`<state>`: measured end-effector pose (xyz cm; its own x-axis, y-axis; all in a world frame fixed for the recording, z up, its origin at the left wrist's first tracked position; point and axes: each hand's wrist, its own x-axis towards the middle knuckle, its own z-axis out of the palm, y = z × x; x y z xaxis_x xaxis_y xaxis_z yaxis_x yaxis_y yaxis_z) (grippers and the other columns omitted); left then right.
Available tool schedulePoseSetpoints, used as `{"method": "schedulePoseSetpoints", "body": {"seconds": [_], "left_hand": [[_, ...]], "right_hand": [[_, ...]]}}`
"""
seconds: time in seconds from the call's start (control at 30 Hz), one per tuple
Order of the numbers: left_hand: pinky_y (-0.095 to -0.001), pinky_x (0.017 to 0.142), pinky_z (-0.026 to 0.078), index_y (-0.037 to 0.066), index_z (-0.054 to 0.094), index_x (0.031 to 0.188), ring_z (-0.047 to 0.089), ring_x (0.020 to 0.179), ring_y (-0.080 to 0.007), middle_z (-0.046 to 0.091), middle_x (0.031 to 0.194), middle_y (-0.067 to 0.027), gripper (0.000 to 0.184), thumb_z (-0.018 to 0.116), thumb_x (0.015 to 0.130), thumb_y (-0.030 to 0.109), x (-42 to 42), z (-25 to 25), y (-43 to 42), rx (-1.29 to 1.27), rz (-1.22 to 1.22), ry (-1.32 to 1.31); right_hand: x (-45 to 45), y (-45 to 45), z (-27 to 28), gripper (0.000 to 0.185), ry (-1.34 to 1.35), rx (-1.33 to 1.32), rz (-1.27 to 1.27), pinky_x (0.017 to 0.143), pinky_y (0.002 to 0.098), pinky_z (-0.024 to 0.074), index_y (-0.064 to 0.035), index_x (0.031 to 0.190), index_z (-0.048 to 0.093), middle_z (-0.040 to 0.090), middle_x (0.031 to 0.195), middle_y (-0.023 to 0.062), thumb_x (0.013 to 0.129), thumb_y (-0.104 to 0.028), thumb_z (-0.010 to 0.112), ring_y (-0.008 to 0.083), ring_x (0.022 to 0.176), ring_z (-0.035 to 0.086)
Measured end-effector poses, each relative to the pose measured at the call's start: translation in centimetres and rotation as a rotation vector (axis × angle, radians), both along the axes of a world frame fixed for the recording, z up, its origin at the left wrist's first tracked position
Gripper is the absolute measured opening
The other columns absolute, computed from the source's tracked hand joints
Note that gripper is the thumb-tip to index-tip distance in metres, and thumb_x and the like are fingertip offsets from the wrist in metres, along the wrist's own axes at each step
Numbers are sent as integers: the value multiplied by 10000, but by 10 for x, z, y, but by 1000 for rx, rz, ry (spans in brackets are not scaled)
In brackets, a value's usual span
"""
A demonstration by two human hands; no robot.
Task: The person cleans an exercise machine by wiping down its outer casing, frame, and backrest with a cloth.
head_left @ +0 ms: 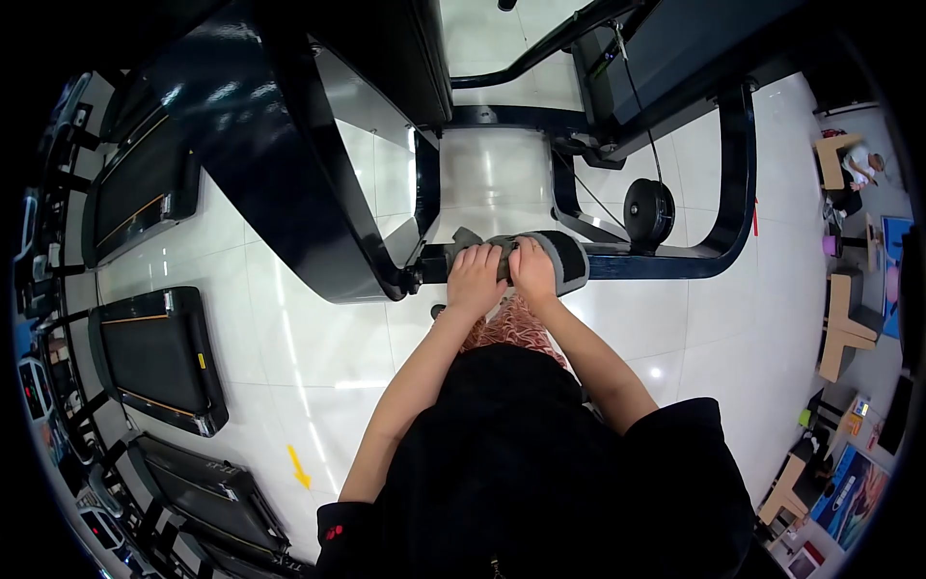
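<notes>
A grey fabric wrap with a black patch [571, 259], perhaps an ankle or wrist weight, lies on the dark blue lower bar of a gym machine. A strap end sticks up at its left. I cannot tell whether it goes fully round the bar. My left hand [477, 278] rests on the left part of the wrap, fingers bent over it. Right beside it, my right hand [533, 274] has its fingers closed on the middle of the wrap. The undersides of both hands are hidden.
The machine's dark frame [617, 267] rises ahead, with a black pulley [649, 212] and cable at the right. Treadmills [159, 357] line the left side. A yellow arrow [300, 467] marks the pale floor. Desks [846, 325] and a seated person [857, 174] are far right.
</notes>
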<state>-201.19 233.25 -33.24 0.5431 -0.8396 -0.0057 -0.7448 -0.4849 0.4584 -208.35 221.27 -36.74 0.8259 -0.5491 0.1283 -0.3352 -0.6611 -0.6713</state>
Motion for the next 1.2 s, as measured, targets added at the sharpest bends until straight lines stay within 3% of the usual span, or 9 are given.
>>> {"method": "schedulePoseSetpoints", "body": {"seconds": [0.17,0.3,0.5,0.53,0.63,0.73,0.97,1.13,1.2], "left_hand": [[-383,998,289,34,459,1178,433,1124,-258,498,1170,-114,552,650,704,243,0,-1,1,-5,18,7],[-386,1003,285,29,470,1162,425,1130,-261,500,1164,-112,519,637,722,247,-5,0,0,-14,61,-4],[-413,967,304,13,480,1135,438,1086,-294,502,1126,-140,514,631,702,245,-12,0,-10,-53,90,-64],[-418,965,298,8,482,1132,440,1080,-295,505,1120,-144,525,624,704,278,-13,1,-14,-16,101,-80],[-432,958,278,1,490,1127,446,1066,-291,518,1104,-147,586,602,709,396,-21,2,-30,95,103,-137],[-434,959,278,5,481,1144,447,1069,-287,516,1113,-145,579,607,726,386,-32,4,-55,142,36,-89],[-452,977,271,-6,436,1199,431,1107,-290,486,1187,-148,588,619,744,318,-85,-6,-126,74,-133,-157],[-490,996,238,-36,405,1226,376,1168,-303,439,1233,-170,606,604,757,291,-133,-3,-180,-35,-209,-143],[-497,998,229,-34,396,1240,375,1165,-304,437,1235,-172,609,594,769,298,-147,-5,-201,-34,-225,-135]], "right_hand": [[-6,-7,11,411,71,-43,-12,829,446,424,55,1161,439,545,1030,262,813,-157,492,404,935,529],[-27,-20,25,465,54,-31,-23,869,440,397,59,1216,389,524,1081,277,814,-155,484,414,991,504],[-92,-95,22,503,170,-79,-325,883,441,397,18,1264,361,516,1136,246,818,-178,487,391,1037,498],[-105,-109,22,499,91,19,-306,835,453,421,-7,1279,351,544,1088,251,825,-170,477,397,986,529],[-135,-130,27,503,132,-92,-257,732,462,450,-42,1293,346,589,952,234,819,-148,479,400,855,570],[-151,-143,36,512,289,-60,-199,645,464,455,-73,1294,360,600,821,204,801,-115,491,391,726,579],[-167,-174,77,403,-252,-197,-258,549,372,442,-58,1119,531,586,680,128,719,-27,560,277,595,581],[-186,-209,121,379,-357,-224,-332,637,346,465,-23,1084,552,621,863,166,706,-17,541,283,699,602],[-189,-213,137,378,-382,-46,-446,689,345,469,-20,1085,549,620,895,172,707,-23,531,292,767,609]]}}
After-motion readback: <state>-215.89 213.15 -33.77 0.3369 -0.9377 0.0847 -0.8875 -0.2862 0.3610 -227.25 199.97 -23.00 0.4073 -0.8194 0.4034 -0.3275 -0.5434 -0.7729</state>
